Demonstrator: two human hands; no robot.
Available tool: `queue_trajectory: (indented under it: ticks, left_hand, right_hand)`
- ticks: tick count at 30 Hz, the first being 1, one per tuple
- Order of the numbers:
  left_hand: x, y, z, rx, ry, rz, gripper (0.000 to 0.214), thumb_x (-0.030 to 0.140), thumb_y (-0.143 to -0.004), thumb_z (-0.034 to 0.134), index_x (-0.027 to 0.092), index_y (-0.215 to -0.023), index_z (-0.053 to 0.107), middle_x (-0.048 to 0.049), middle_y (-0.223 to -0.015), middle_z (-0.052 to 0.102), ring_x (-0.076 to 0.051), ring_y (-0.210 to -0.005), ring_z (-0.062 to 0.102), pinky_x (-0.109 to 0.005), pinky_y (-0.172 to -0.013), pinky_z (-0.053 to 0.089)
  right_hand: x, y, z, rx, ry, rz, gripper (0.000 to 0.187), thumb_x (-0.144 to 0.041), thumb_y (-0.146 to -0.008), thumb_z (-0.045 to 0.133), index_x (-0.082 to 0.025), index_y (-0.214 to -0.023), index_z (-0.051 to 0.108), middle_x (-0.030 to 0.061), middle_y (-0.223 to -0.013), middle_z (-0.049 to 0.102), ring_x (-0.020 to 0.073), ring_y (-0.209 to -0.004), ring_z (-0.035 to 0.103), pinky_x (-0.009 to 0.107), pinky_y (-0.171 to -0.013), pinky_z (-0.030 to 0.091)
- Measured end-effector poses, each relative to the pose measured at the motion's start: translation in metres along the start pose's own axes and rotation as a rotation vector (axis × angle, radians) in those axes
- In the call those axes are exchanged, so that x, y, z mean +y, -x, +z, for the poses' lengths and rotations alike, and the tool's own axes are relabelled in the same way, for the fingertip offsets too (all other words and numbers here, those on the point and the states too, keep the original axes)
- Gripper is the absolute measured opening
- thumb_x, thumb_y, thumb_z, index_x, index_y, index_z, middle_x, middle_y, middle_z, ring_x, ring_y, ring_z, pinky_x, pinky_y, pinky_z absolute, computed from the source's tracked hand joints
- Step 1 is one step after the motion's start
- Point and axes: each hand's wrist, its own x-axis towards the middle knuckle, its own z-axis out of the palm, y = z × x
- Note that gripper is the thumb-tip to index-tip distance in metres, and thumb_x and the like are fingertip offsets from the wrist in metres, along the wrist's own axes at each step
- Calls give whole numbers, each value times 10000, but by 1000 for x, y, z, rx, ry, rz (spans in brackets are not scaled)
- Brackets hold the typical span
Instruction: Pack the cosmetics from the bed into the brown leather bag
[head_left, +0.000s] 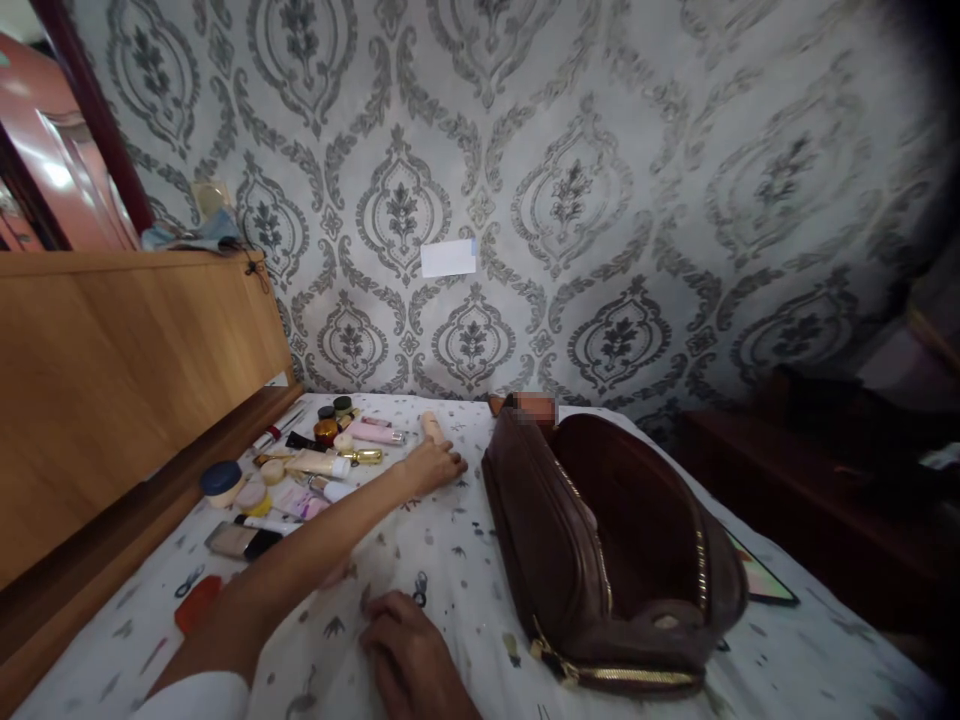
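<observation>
My left hand (433, 466) reaches across the patterned sheet, its fingers closed at the lower end of a beige tube (431, 427); the hand partly hides the tube. Low in the picture, my right hand (411, 645) rests on the sheet with loosely bent fingers and nothing visible in them. To its right stands a dark brown leather bag (547, 530), its zipped top gaping. Left of my left hand lie several cosmetics, among them a pink tube (375, 432), a cream tube (319, 463), a gold-coloured tube (361, 456) and a dark-capped jar (221, 482).
A foundation bottle (234, 540) and an orange-red item (196, 604) lie near my left forearm. A wooden board (135, 390) borders the bed on the left. Patterned wallpaper (480, 200) closes off the back. Behind the bag sits a brownish, partly blurred object (534, 407).
</observation>
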Motion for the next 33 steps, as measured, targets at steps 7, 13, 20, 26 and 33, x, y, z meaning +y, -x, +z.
queue_trajectory:
  ticks: [7, 13, 20, 26, 33]
  left_hand:
    - [56, 93, -20, -13, 31, -9, 140, 99, -930, 531, 144, -1054, 579, -102, -1018, 644, -256, -1053, 551, -306, -638, 447]
    - [73, 135, -35, -48, 71, -116, 219, 208, -866, 639, 152, -1064, 562, -113, -1084, 620, -267, -1067, 533, -336, -705, 467]
    - [81, 165, -49, -4, 139, -249, 156, 202, -926, 527, 163, -1069, 576, -125, -1164, 605, -291, -1121, 517, -421, -863, 422]
    - [76, 188, -53, 37, 212, -404, 114, 222, -959, 499, 180, -964, 604, -75, -1007, 674, -245, -976, 580, -389, -848, 403]
    - [80, 219, -53, 92, 276, -520, 146, 172, -943, 501, 174, -857, 619, -79, -920, 696, -252, -949, 618, -413, -890, 415]
  right_hand:
    - [-10, -3, -1, -5, -28, 47, 286, 19, -814, 474, -198, -932, 618, 81, -1038, 623, 196, -1004, 614, 296, -895, 493]
    - [-9, -2, 0, -24, -14, 35, 257, 2, -837, 468, -194, -914, 615, 75, -971, 619, 203, -946, 598, 313, -848, 494]
    - [-11, -2, 1, -56, 19, -22, 228, -20, -874, 459, -200, -914, 594, 62, -924, 633, 208, -903, 592, 330, -825, 501]
    - [-13, -2, -1, -51, -2, -29, 237, -17, -880, 458, -197, -952, 596, 83, -1000, 632, 210, -964, 607, 343, -863, 514]
    - [-15, -4, -3, -58, 6, -35, 259, -19, -870, 464, -211, -957, 615, 73, -1003, 649, 208, -958, 622, 347, -854, 527]
